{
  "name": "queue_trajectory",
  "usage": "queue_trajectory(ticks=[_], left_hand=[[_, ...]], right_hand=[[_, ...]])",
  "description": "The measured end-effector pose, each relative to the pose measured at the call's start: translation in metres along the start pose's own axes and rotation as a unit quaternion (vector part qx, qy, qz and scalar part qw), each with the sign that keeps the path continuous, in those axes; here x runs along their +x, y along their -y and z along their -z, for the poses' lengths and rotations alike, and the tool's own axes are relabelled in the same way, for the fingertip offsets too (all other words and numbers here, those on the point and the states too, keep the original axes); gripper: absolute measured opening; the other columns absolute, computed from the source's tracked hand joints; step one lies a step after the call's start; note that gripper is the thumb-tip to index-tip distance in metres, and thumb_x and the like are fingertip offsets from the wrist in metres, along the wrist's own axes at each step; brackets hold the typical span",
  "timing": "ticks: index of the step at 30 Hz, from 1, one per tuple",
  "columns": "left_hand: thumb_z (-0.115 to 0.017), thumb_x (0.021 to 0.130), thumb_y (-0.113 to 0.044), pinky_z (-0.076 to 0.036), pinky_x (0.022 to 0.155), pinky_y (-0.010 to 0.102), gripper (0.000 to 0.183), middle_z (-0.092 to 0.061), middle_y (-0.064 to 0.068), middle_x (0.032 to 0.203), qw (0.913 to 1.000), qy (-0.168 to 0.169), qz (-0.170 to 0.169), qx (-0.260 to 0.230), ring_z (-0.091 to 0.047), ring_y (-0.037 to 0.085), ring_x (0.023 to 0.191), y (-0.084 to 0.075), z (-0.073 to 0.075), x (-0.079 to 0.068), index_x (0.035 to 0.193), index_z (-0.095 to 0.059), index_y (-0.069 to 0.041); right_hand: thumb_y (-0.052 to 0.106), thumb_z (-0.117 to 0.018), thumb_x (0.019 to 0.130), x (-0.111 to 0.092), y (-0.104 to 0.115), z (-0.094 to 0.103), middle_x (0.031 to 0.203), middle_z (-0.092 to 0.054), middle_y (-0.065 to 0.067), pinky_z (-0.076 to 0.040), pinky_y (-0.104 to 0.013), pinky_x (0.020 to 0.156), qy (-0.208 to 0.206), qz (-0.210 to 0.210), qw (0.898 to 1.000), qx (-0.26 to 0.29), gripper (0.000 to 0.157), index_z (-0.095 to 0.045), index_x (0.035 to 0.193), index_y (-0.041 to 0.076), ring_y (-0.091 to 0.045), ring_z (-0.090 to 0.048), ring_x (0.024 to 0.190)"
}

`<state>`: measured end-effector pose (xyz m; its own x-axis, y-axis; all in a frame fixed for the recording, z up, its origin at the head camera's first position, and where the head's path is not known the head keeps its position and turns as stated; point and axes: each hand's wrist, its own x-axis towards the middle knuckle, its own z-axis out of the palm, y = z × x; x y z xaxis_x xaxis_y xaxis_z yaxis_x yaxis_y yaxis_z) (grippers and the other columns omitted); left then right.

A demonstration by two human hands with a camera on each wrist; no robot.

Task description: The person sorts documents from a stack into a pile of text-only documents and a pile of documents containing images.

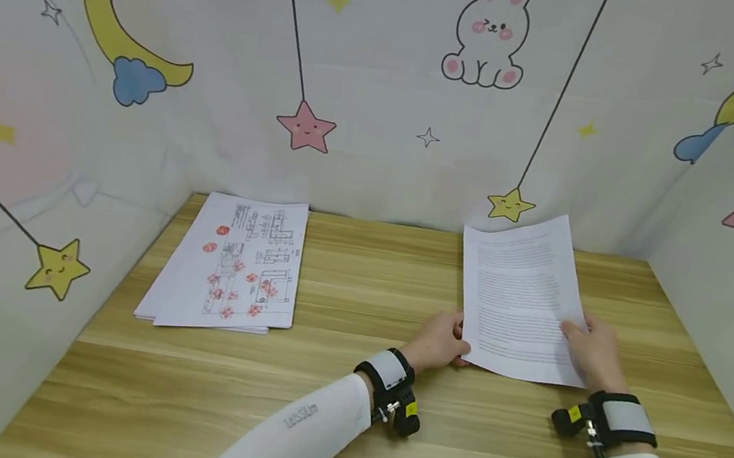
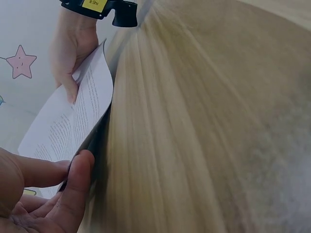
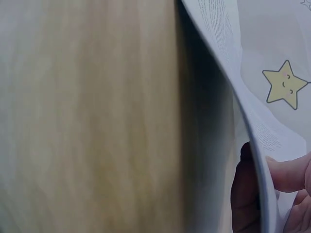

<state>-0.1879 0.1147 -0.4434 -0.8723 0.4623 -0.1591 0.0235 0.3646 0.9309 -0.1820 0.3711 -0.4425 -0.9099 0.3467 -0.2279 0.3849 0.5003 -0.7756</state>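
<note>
Both hands hold a thin stack of printed paper (image 1: 517, 303) tilted up off the right part of the table. With thumb and fingers, my left hand (image 1: 439, 341) pinches the lower left corner. My right hand (image 1: 596, 353) grips the right edge near the bottom, its thumb lying on the printed face and its fingers behind. In the left wrist view the sheets (image 2: 90, 104) bow between the two hands, with a dark shadow under them. The right wrist view shows the stack edge-on, its lower edge (image 3: 238, 92) curving above the wood.
On the left of the wooden table (image 1: 341, 427) lies another pile of paper (image 1: 250, 268) with drawings and red stamp marks, its sheets slightly fanned. A white cloth backdrop (image 1: 388, 69) with stars, a moon and a rabbit stands around the back and sides.
</note>
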Motion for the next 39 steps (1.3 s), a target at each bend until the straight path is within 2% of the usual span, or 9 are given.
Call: queue_trajectory(ticks=[5, 10, 17, 20, 25, 28, 31, 35, 39], left_hand=[[-0.059, 0.081, 0.01, -0.059, 0.06, 0.03, 0.019, -0.05, -0.001, 0.074, 0.9998, 0.001, 0.016, -0.008, -0.07, 0.026, 0.067, 0.0, -0.008, 0.003, 0.1, -0.058, 0.006], [-0.061, 0.08, 0.01, -0.059, 0.061, 0.031, 0.017, -0.044, -0.002, 0.075, 0.9996, 0.014, 0.021, -0.008, -0.069, 0.025, 0.065, -0.002, -0.011, 0.006, 0.096, -0.057, 0.007], [-0.063, 0.079, 0.007, -0.056, 0.054, 0.025, 0.012, -0.054, 0.003, 0.07, 0.9984, 0.043, 0.038, -0.003, -0.071, 0.028, 0.068, -0.005, -0.012, 0.007, 0.081, -0.053, 0.002], [-0.064, 0.08, 0.005, -0.056, 0.053, 0.024, 0.011, -0.057, 0.002, 0.067, 0.9977, 0.051, 0.045, -0.004, -0.072, 0.028, 0.069, -0.006, -0.012, 0.006, 0.082, -0.054, 0.001], [-0.064, 0.081, 0.005, -0.057, 0.052, 0.026, 0.01, -0.058, 0.002, 0.065, 0.9964, 0.071, 0.036, -0.027, -0.066, 0.019, 0.056, -0.003, -0.01, 0.006, 0.089, -0.058, 0.004], [-0.063, 0.081, 0.005, -0.055, 0.049, 0.023, 0.008, -0.058, 0.002, 0.064, 0.9955, 0.081, 0.03, -0.037, -0.058, 0.012, 0.049, 0.0, -0.008, 0.007, 0.081, -0.056, 0.001], [-0.062, 0.082, 0.003, -0.054, 0.048, 0.022, 0.013, -0.057, 0.001, 0.063, 0.9954, 0.085, 0.027, -0.035, -0.056, 0.009, 0.048, 0.001, -0.006, 0.006, 0.076, -0.052, -0.001], [-0.063, 0.084, -0.001, -0.056, 0.051, 0.025, 0.007, -0.058, 0.002, 0.064, 0.9959, 0.081, 0.031, -0.025, -0.057, 0.01, 0.049, -0.001, -0.006, 0.006, 0.088, -0.058, 0.002], [-0.062, 0.086, -0.006, -0.056, 0.052, 0.026, 0.018, -0.059, 0.004, 0.062, 0.9964, 0.073, 0.042, -0.013, -0.058, 0.011, 0.049, -0.003, -0.008, 0.007, 0.102, -0.062, 0.003]], right_hand=[[0.025, -0.036, 0.099, 0.002, -0.003, 0.004, 0.144, -0.033, -0.033, -0.027, -0.063, 0.103, -0.004, -0.016, 1.0, -0.013, 0.059, -0.016, 0.146, -0.005, -0.045, -0.033, 0.129], [0.027, -0.036, 0.099, 0.002, -0.003, 0.013, 0.146, -0.022, -0.038, -0.022, -0.066, 0.104, -0.006, -0.012, 0.998, -0.057, 0.063, -0.013, 0.145, -0.009, -0.052, -0.024, 0.132], [0.018, -0.04, 0.097, 0.006, -0.007, 0.016, 0.139, -0.032, -0.041, -0.028, -0.066, 0.1, -0.013, -0.004, 0.993, -0.113, 0.059, -0.019, 0.142, -0.014, -0.054, -0.032, 0.127], [0.017, -0.043, 0.095, 0.008, -0.006, 0.016, 0.135, -0.036, -0.042, -0.03, -0.066, 0.098, -0.019, 0.0, 0.989, -0.147, 0.058, -0.024, 0.139, -0.016, -0.055, -0.036, 0.123], [0.017, -0.051, 0.09, 0.008, -0.002, 0.016, 0.132, -0.037, -0.044, -0.031, -0.067, 0.097, -0.027, 0.009, 0.98, -0.199, 0.063, -0.027, 0.137, -0.018, -0.057, -0.036, 0.12], [0.019, -0.054, 0.088, 0.008, 0.0, 0.016, 0.132, -0.036, -0.044, -0.031, -0.067, 0.097, -0.027, 0.009, 0.976, -0.216, 0.067, -0.026, 0.137, -0.018, -0.057, -0.035, 0.12], [0.019, -0.055, 0.088, 0.009, 0.001, 0.016, 0.132, -0.036, -0.045, -0.031, -0.067, 0.096, -0.027, 0.016, 0.973, -0.23, 0.068, -0.027, 0.137, -0.018, -0.058, -0.035, 0.12], [0.019, -0.056, 0.088, 0.008, 0.002, 0.015, 0.133, -0.036, -0.045, -0.031, -0.068, 0.096, -0.029, 0.024, 0.967, -0.25, 0.066, -0.03, 0.135, -0.018, -0.059, -0.034, 0.12], [0.02, -0.056, 0.087, 0.007, 0.002, 0.015, 0.134, -0.037, -0.042, -0.037, -0.067, 0.09, -0.037, 0.022, 0.958, -0.283, 0.063, -0.035, 0.135, -0.015, -0.058, -0.036, 0.119]])
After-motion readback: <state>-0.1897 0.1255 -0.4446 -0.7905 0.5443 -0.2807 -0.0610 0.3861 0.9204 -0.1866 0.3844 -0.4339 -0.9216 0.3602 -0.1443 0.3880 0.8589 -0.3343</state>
